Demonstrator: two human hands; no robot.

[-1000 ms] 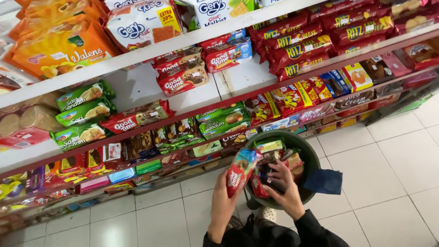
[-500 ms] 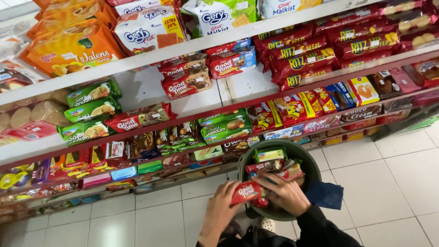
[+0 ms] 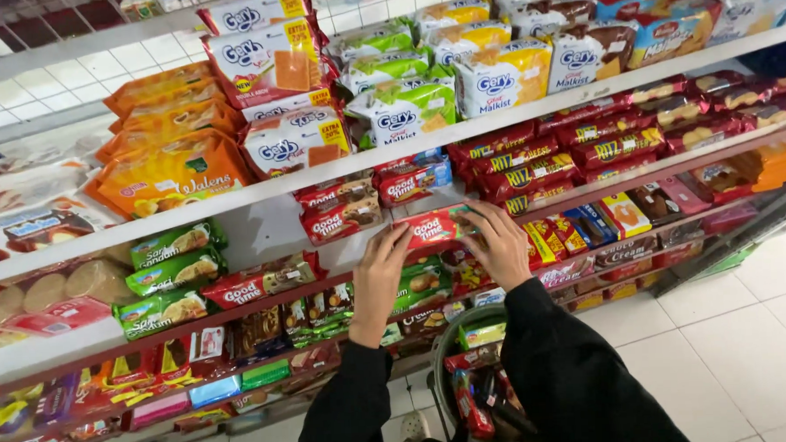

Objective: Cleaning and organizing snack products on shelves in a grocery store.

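Both hands (image 3: 382, 269) (image 3: 501, 243) hold red biscuit packet (image 3: 435, 227); basket (image 3: 450, 350) holds packets.

I see a red cookie packet (image 3: 434, 227), flat and oblong, lying level lengthwise at the white shelf's front edge, gripped at both of its ends, beside stacked matching red packets.

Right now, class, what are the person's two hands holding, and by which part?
Both hold one red biscuit packet by its short ends: the left hand at the left end, the right hand at the right end, level with the shelf.
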